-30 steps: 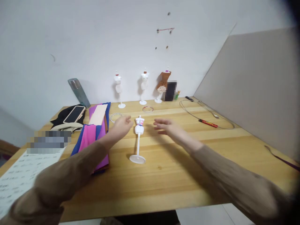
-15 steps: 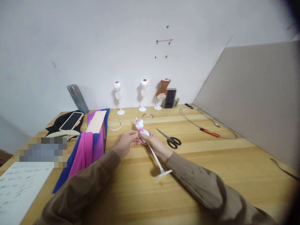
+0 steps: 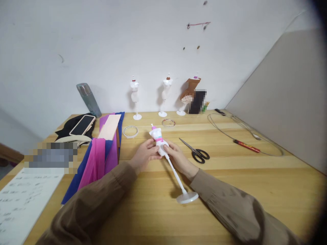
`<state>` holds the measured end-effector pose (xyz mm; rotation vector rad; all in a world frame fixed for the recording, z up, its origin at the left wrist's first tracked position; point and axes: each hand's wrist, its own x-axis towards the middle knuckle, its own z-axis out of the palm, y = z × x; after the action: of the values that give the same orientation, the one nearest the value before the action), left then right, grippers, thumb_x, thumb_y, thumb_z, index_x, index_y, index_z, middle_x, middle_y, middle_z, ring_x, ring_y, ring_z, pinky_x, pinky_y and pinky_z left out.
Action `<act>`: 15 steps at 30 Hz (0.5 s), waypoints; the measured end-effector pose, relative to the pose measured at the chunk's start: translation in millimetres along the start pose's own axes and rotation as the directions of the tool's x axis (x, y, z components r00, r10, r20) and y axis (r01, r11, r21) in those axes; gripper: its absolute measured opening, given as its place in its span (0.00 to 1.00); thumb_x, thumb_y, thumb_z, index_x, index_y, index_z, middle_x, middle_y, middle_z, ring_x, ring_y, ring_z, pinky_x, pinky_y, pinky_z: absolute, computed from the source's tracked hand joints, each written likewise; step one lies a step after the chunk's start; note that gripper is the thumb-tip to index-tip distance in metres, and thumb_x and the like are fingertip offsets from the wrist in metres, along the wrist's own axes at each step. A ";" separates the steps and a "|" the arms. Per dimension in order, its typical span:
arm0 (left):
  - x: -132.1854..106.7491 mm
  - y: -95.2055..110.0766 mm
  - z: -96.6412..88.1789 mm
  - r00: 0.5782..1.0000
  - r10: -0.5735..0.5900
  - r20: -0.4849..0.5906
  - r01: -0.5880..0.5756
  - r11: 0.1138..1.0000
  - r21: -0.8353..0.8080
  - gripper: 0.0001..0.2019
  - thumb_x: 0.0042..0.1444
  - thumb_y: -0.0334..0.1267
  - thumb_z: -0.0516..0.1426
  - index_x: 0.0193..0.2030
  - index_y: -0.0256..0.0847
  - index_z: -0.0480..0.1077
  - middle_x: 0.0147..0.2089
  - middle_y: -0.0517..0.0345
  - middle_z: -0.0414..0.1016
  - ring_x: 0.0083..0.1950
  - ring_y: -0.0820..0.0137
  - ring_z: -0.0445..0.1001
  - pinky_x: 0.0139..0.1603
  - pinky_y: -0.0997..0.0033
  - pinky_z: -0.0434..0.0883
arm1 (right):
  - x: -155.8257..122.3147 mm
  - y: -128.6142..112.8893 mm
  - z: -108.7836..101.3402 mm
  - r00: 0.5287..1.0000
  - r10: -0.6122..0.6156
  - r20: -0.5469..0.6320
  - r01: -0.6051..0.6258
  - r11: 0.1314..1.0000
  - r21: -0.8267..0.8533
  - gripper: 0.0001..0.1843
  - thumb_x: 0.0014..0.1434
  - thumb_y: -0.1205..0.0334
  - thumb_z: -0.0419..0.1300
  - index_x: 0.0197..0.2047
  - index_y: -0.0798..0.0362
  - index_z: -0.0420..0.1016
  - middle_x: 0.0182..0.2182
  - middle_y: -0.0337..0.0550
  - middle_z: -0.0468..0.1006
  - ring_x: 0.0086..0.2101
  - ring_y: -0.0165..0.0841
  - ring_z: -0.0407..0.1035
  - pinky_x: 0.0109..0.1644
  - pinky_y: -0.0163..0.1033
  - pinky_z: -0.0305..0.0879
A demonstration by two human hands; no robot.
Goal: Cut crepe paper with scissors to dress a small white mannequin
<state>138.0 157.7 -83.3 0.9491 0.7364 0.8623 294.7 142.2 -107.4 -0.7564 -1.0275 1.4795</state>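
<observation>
Head view showed both hands meeting over the middle of the wooden bench (image 3: pixel 230 177), each closed on the same mini mannequin (image 3: pixel 158 140). The left hand (image 3: pixel 144 156) had its grip pinched on the white torso from the left, and the right hand (image 3: pixel 178 158) had its grip clasped around the torso's lower part, thumb on the front. The mannequin was tilted, its head end pointing away from the person and its thin pole slanting down toward the person and to the right, to a round base (image 3: pixel 187 197) at the bench surface; whether the base touched the wood could not be told. A pink band circled its waist. Black-handled scissors (image 3: pixel 197 152) lay just to the right of the right hand. A clear tape ring (image 3: pixel 130 131) lay beyond the left hand, beside a stack of pink, purple and blue fabric (image 3: pixel 98 160). Three more small mannequins (image 3: pixel 166 92) stood upright along the wall, the rightmost one dressed in brown. A phone (image 3: pixel 82 125) lay on dark cloth at the far left, near a grey bottle (image 3: pixel 89 100).
</observation>
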 end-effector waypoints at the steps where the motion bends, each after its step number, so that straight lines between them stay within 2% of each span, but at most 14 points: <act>1: 0.3 -1.1 -0.9 1.000 0.005 0.002 -0.005 1.000 -0.015 0.18 0.51 0.37 0.66 0.48 0.38 0.72 0.48 0.46 0.76 0.41 0.65 0.76 0.41 0.65 0.75 | 0.8 1.2 -1.4 1.000 0.001 -0.011 0.000 1.000 0.031 0.21 0.51 0.49 0.70 0.45 0.51 0.82 0.41 0.45 0.82 0.40 0.38 0.73 0.46 0.41 0.67; 5: 1.1 -4.4 -3.3 1.000 0.017 0.006 -0.017 0.998 -0.059 0.17 0.49 0.38 0.68 0.46 0.39 0.74 0.46 0.47 0.77 0.39 0.66 0.76 0.37 0.67 0.74 | 4.2 3.1 -3.5 0.996 0.039 -0.084 -0.028 0.992 0.123 0.20 0.48 0.50 0.72 0.42 0.50 0.83 0.37 0.44 0.83 0.35 0.36 0.74 0.43 0.41 0.68; 9: 1.7 -4.5 -3.3 0.999 0.038 -0.011 -0.039 0.994 -0.105 0.19 0.47 0.39 0.69 0.46 0.38 0.75 0.48 0.46 0.78 0.39 0.66 0.75 0.35 0.68 0.73 | 6.9 1.6 -1.8 0.991 0.051 -0.125 -0.030 0.985 0.167 0.20 0.44 0.50 0.75 0.38 0.50 0.83 0.34 0.43 0.83 0.32 0.34 0.73 0.41 0.40 0.68; 15: 1.5 -2.0 -2.6 0.999 0.031 -0.018 -0.032 0.996 -0.088 0.24 0.42 0.42 0.72 0.46 0.36 0.76 0.42 0.49 0.78 0.37 0.68 0.74 0.32 0.72 0.71 | 7.7 3.4 1.1 0.985 0.019 -0.169 -0.016 1.000 0.024 0.21 0.45 0.48 0.72 0.40 0.52 0.83 0.35 0.44 0.83 0.33 0.34 0.73 0.40 0.40 0.68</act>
<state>137.1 159.4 -86.4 0.8779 0.6938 0.9243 291.0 149.6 -109.4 -0.8615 -0.8768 1.4134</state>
